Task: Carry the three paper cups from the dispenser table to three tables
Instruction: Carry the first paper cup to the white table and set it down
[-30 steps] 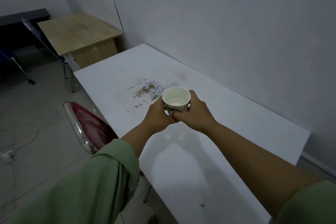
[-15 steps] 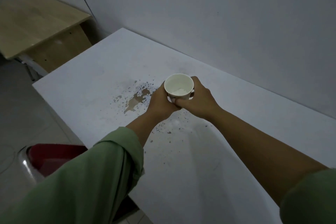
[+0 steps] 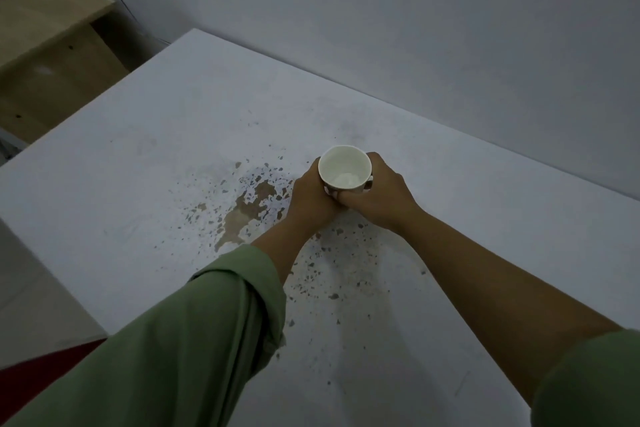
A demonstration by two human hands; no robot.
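Observation:
A white paper cup [image 3: 344, 167] stands upright with its mouth open toward me, some liquid showing at its bottom. My left hand [image 3: 311, 199] wraps its left side and my right hand [image 3: 379, 196] wraps its right side, thumbs meeting in front. The cup is low over the white table [image 3: 156, 166], just right of a patch of chipped, brownish paint [image 3: 247, 210]. Whether its base touches the tabletop is hidden by my hands. No other cups are in view.
A grey wall [image 3: 415, 28] runs along the table's far edge. A light wooden table [image 3: 41, 21] stands at the upper left. A red chair seat [image 3: 41, 374] shows at the lower left, below the table's near corner.
I have come closer to the white table and look more steeply down. Both hands have lowered the cup toward the tabletop beside the chipped patch. The grip is unchanged.

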